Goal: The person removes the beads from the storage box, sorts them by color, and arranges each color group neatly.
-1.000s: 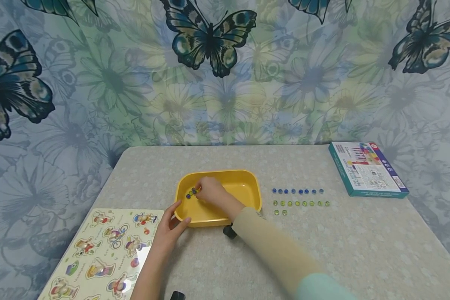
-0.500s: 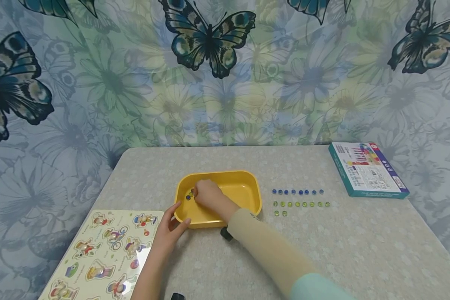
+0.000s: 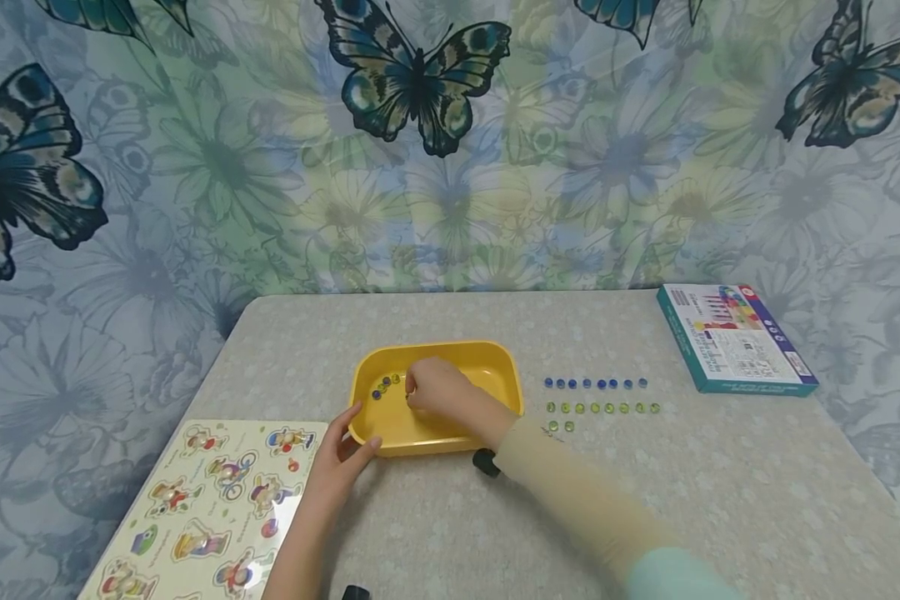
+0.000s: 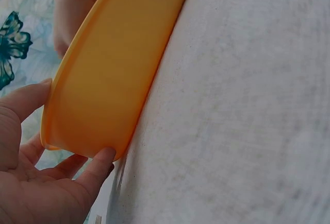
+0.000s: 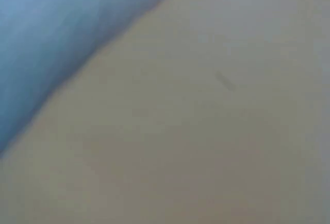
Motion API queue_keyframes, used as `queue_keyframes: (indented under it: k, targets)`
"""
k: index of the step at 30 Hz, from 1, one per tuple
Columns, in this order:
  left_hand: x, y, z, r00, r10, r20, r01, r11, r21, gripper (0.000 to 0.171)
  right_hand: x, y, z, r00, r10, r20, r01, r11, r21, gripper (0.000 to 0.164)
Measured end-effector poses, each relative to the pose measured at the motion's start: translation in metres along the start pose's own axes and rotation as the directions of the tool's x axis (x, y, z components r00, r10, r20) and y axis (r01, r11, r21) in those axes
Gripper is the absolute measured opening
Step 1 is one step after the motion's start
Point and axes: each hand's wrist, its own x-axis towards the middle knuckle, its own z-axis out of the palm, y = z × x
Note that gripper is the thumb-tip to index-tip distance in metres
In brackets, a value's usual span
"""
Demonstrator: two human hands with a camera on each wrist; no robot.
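A yellow plastic tray (image 3: 450,442) lies on the table. My left hand (image 3: 335,462) grips its near left corner; in the left wrist view the thumb and fingers (image 4: 98,170) of that hand hold the wall and rim of the tray (image 4: 111,69). Inside the tray, at the left, blue and green glass beads (image 3: 382,387) form a short slanting line. My right hand (image 3: 444,392) is over the tray just right of that line, its fingers bent and pointing down. Whether a bead is between its fingertips is too small to tell. Only blurred skin and sleeve fill the right wrist view.
Right of the tray stand a row of blue beads (image 3: 587,383) and rows of green beads (image 3: 594,407). A teal-edged game box (image 3: 737,340) lies at the back right. A board with cartoon pictures (image 3: 202,508) lies at the front left.
My right hand first shifts slightly left over the beads in the tray, then moves right, uncovering the slanting line. My left hand stays at the tray's corner.
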Motion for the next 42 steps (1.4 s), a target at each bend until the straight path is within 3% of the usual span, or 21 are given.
queue_keyframes:
  k: [5,12,19,24,32,42]
  targets:
    - [0.001,0.000,0.001,1.000,-0.007,0.001,0.007,1.000,-0.002,0.063,-0.030,0.029,-0.033,0.999,-0.031,-0.034,0.033,0.997,0.065,0.007]
    - [0.002,-0.001,0.000,1.000,-0.018,-0.009,0.018,1.000,-0.015,0.063,-0.081,0.088,-0.079,0.988,-0.015,-0.151,0.034,0.991,0.127,0.010]
    - [0.001,-0.001,0.000,0.999,-0.032,-0.015,0.032,0.999,-0.009,0.063,-0.133,0.171,-0.105,0.963,0.129,-0.236,-0.091,0.982,0.164,0.015]
    - [0.000,0.001,0.000,0.999,-0.033,-0.015,0.033,0.999,0.000,0.064,-0.162,0.231,-0.116,0.937,0.249,-0.244,-0.210,0.962,0.177,0.021]
    - [-0.001,0.001,-0.002,1.000,-0.017,-0.006,0.017,1.000,-0.003,0.063,-0.172,0.276,-0.111,0.925,0.350,-0.149,-0.326,0.931,0.166,0.024]
    - [0.001,0.004,0.001,1.000,-0.028,0.009,0.028,1.000,0.003,0.064,-0.173,0.290,-0.101,0.906,0.408,-0.114,-0.394,0.910,0.125,0.018]
